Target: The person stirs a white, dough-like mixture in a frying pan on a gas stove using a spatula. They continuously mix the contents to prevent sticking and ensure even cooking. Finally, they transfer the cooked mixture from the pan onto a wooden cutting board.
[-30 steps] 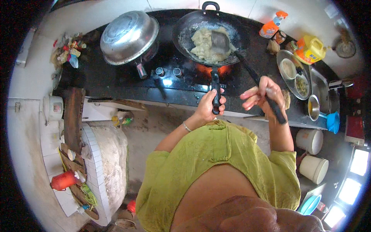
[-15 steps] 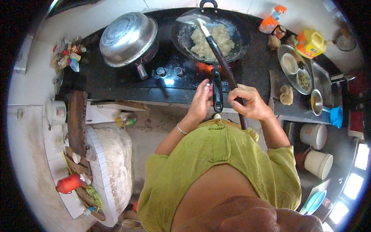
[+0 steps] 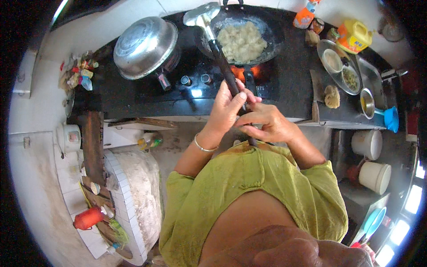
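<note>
A long-handled wok spatula [image 3: 223, 62] slants up from my body, its metal head raised over the left rim of the wok. My left hand [image 3: 224, 109] is closed round the middle of its dark handle, thumb lying along it. Lower on the same handle, the curled fingers of my right hand [image 3: 269, 122] close near its bottom end. Pale, sticky, lumpy dough-like food [image 3: 241, 42] lies in the dark wok [image 3: 272, 42]. Orange flame [image 3: 244, 72] glows under the near rim. The wok's own handle is partly hidden behind my left hand.
An upturned metal basin [image 3: 144, 46] covers the left burner, beside two stove knobs [image 3: 195, 80]. At right are a metal tray [image 3: 327, 46] with bowls, a yellow jug [image 3: 354, 35], a spray bottle [image 3: 304, 17], a sponge-like lump [image 3: 332, 96] and a small metal bowl [image 3: 367, 103].
The spatula's head has moved left and up, away from the food. My left hand has gone from open beside the wok handle to gripping the spatula. My right hand has shifted left.
</note>
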Tool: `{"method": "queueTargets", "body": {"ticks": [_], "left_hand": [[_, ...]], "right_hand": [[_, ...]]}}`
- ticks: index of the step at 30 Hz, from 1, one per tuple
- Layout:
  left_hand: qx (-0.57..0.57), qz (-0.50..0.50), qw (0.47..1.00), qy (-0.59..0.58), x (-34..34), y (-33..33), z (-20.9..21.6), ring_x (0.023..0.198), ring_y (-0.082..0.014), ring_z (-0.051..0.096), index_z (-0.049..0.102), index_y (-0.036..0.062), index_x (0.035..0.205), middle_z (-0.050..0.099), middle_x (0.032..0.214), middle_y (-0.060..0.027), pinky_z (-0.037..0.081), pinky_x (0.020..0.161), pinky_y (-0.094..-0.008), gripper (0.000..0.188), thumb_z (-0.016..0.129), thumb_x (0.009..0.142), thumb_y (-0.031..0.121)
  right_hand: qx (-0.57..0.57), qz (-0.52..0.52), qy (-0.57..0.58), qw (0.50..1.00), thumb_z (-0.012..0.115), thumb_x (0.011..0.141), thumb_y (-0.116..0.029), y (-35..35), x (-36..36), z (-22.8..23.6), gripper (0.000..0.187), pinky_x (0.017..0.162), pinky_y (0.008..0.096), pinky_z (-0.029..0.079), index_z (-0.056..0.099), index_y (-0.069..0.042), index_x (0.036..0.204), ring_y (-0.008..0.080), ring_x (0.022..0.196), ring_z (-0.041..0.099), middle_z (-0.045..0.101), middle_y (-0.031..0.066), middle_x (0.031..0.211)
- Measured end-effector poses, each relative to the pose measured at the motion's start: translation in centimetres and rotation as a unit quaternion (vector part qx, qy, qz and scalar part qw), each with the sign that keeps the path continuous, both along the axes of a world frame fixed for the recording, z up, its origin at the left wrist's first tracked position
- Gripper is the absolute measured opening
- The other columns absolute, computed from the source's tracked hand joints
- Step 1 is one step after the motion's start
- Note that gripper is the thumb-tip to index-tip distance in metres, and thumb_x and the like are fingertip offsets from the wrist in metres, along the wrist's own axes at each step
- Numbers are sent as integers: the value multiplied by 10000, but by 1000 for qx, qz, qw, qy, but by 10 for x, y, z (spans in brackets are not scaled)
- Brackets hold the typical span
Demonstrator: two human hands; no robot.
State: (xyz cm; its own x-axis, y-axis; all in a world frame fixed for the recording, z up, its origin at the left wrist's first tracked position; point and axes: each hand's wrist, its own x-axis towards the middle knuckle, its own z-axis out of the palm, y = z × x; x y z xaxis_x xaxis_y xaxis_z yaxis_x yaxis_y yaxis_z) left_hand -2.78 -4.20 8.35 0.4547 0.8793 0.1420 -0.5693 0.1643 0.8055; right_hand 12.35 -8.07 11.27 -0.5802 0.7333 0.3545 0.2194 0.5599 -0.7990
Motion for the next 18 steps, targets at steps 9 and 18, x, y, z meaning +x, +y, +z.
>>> {"method": "queueTargets", "body": {"ticks": [9, 18], "left_hand": [[-98, 8, 992, 82, -42, 6, 5, 380, -55, 366, 403, 98, 949, 430, 609, -17, 322, 338, -197, 105, 456, 860, 78], [-115, 80, 982, 125, -53, -26, 4, 352, -39, 320, 410, 71, 922, 405, 572, -3, 270, 323, -182, 78, 465, 871, 91]], "right_hand": [[-346, -234, 283, 863, 480, 877, -159, -3, 45, -80, 173, 478, 228, 459, 565, -19, 822, 89, 560, 554, 603, 64, 761], [-381, -131, 94, 910, 559, 832, -138, 20, 8, -187, 122, 527, 247, 468, 566, -34, 896, 90, 594, 537, 555, 18, 729]]}}
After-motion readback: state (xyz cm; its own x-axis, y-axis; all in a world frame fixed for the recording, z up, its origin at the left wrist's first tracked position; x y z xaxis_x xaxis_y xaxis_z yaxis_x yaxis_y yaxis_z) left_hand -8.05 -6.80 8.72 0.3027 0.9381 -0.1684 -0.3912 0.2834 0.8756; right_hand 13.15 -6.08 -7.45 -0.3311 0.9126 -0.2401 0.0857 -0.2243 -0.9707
